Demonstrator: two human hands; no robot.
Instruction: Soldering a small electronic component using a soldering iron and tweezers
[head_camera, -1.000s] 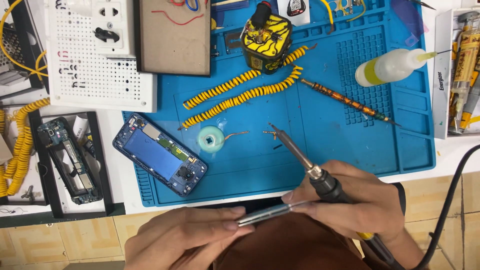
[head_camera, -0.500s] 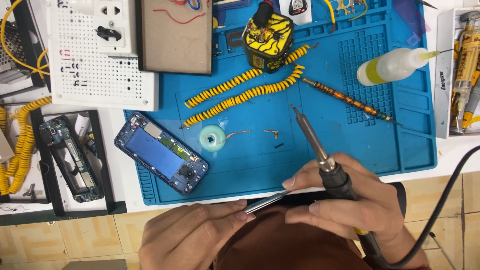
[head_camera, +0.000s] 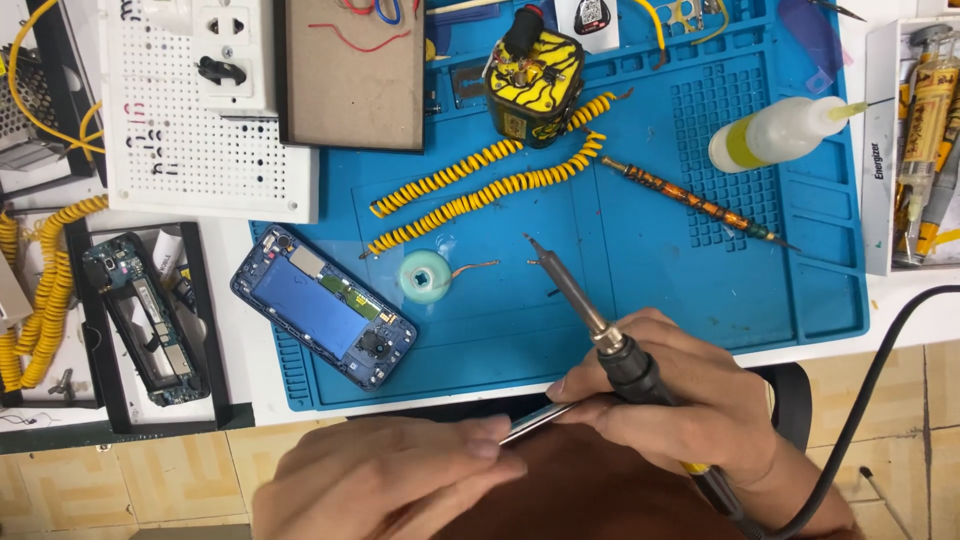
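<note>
At the far left, off the mat, a stripped phone board (head_camera: 140, 320) lies in a black tray (head_camera: 205, 330), yellow coiled cable (head_camera: 45, 300) beside it. On the blue mat's (head_camera: 650, 290) left part an opened phone (head_camera: 325, 318) lies slantwise, its long axis running from upper left to lower right, its lower corner near the mat's front edge. Just right of it sits a pale green wick spool (head_camera: 425, 277) with a copper tail pointing right.

The left hand (head_camera: 385, 485) hovers below the mat's front edge, over the lap, fingers pinched shut on the near end of slim metal tweezers (head_camera: 540, 420). The tweezers run up and to the right, and their far end meets the right hand's fingertips (head_camera: 570, 385).

The right hand (head_camera: 680, 405) is closed round the black handle of a soldering iron (head_camera: 580, 300). The iron's long axis slants up and left from the grip, so its tip sits over bare mat, near the spool's tail and well apart from the phone. The phone lies left of and slightly above both hands; the left hand is the nearer one to it.

Two yellow coiled leads (head_camera: 480, 185) cross the mat above the tip, leaving open blue surface between them and the front edge. Further right lie a patterned rod tool (head_camera: 690, 200) and a squeeze bottle (head_camera: 775, 135); the iron's black cord (head_camera: 880, 370) loops off the right side.
</note>
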